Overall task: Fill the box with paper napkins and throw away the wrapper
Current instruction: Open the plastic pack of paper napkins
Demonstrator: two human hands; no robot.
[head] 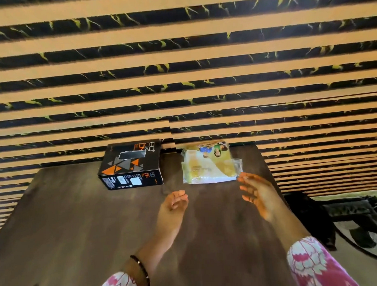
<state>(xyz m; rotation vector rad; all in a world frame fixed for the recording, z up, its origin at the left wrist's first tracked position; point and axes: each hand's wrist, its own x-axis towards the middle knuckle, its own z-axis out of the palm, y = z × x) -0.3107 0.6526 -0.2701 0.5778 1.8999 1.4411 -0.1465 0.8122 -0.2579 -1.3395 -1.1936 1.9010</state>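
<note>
My left hand (175,203) and right hand (255,193) hover spread and empty; napkin pack (210,165) just beyond them, box (131,166) beyond-left, on the surface (78,223).

box (131,167) on table (78,223), far edge, at wall | napkin pack (210,165) right of box, apart | left hand (175,205), right hand (255,194) nearer, before pack

The desk (78,223) is dark, matt wood grain. The box (130,167) looks like printed cardboard. The napkin pack (208,165) wears glossy, crinkled clear plastic.
</note>
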